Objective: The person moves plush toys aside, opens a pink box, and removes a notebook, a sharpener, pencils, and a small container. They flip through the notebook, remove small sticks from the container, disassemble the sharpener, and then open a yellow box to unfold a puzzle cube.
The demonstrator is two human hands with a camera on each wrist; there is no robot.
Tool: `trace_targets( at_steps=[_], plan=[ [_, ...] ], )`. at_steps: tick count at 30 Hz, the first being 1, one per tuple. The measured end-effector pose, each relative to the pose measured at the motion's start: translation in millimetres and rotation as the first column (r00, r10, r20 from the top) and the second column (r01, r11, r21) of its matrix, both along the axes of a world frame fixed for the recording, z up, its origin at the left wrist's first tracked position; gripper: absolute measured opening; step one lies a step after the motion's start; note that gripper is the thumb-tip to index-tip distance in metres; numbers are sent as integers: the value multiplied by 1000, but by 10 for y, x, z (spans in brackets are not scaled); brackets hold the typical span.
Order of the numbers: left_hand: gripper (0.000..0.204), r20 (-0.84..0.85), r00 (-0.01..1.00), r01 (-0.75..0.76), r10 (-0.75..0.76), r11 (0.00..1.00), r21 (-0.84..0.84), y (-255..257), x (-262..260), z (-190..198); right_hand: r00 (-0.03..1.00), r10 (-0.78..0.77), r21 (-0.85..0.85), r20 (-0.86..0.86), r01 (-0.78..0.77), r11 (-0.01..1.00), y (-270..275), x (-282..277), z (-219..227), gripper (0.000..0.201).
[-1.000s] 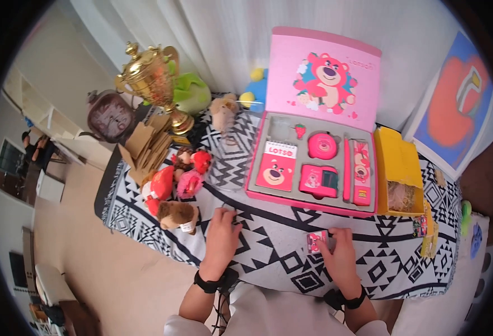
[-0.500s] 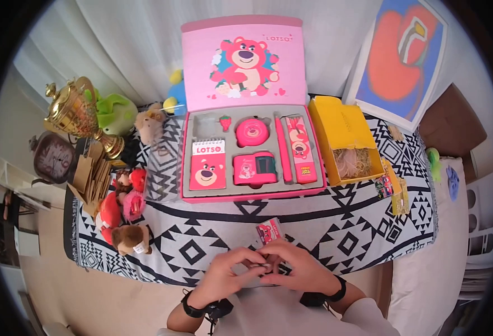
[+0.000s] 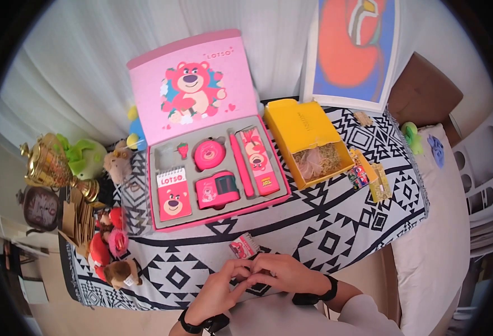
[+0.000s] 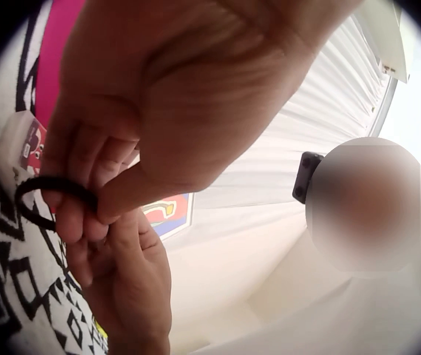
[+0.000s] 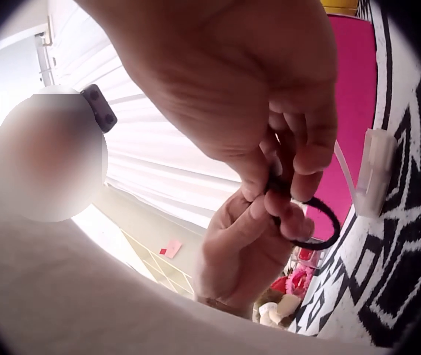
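Observation:
A thin black band, like a hair tie, loops out from between the fingers of both hands; it also shows in the right wrist view. My left hand pinches it between thumb and fingertips. Opposite, my right hand pinches it too, the fingertips of the two hands touching. Just beyond the hands, a small pink-and-white packet lies on the patterned cloth. In the head view the band is mostly hidden by the fingers.
Behind the hands stands an open pink gift box with a notebook and stationery. Right of it are a yellow box and small packets. Small plush toys, cardboard pieces and a gold trophy are at left.
From apart over the cloth, the hands have come together near the body, and the right hand has let go of the small packet. The head view has swung to the right.

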State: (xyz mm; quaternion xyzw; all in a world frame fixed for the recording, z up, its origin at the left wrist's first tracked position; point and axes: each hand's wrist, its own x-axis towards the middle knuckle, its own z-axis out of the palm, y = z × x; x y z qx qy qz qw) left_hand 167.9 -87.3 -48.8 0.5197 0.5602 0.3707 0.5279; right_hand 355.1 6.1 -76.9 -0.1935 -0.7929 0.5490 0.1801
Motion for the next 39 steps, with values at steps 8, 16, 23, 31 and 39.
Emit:
trace_targets(
  at_steps=[8, 16, 23, 31, 39],
  plan=[
    [59, 98, 973, -209, 208, 978, -5, 50, -58, -352, 987, -148, -662, -69, 66, 747, -6, -22, -80, 14],
    [95, -519, 807, -245, 280, 960, 138, 149, 1, -481, 999, -42, -307, 10, 43, 951, -62, -101, -328, 34],
    [75, -688, 707, -85, 167, 985, 153, 214, 113, -530, 886, -389, 84, 254, 381, 921, -168, -188, -381, 46],
    [71, -377, 866, -210, 329, 923, 323, 195, 247, -619, 778, -474, -46, 412, 538, 842, 69, -190, -162, 52],
    [66, 157, 943, -315, 292, 937, 149, 258, 135, -459, 885, -421, -206, 198, 458, 865, 200, -233, -65, 36]
  ],
)
